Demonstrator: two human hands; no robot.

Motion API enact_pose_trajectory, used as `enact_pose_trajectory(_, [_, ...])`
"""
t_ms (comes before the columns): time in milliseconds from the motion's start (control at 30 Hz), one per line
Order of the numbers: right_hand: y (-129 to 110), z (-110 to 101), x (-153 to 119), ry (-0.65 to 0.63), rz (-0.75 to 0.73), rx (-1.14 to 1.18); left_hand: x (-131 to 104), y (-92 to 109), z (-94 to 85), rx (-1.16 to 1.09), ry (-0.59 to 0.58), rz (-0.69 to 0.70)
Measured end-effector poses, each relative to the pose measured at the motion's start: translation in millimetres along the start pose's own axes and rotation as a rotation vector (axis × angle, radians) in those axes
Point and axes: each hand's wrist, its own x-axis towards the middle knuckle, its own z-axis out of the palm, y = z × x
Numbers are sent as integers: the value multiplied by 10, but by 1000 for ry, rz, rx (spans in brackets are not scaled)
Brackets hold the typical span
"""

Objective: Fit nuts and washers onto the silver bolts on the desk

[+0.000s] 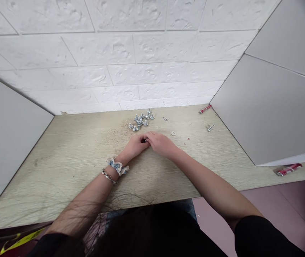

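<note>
My left hand [135, 145] and my right hand [159, 142] meet over the middle of the table, fingertips closed together. A small metal piece [145, 140], which looks like a bolt, shows between them; most of it is hidden by the fingers. Just beyond the hands lies a cluster of silver bolts [141, 121], several standing on their heads with washers on their shanks. To the right of it are small nuts [165, 119]. A flat washer [173, 133] rests on the wood, right of my right hand.
Loose bolts [210, 128] lie farther right on the table [88, 142]. One red battery [205, 109] is by the back right corner, another [289, 169] near the front right edge. A white brick wall [123, 76] closes the back; grey panels [281, 107] stand on both sides.
</note>
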Motion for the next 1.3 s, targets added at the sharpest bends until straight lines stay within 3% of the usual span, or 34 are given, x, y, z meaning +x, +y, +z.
enact_pose_trajectory(633, [-62, -43, -24, -7, 26, 37, -55, 133, 19, 173, 43, 3])
enact_pose_trajectory(1300, [-72, -53, -29, -25, 44, 55, -60, 139, 26, 130, 31, 14])
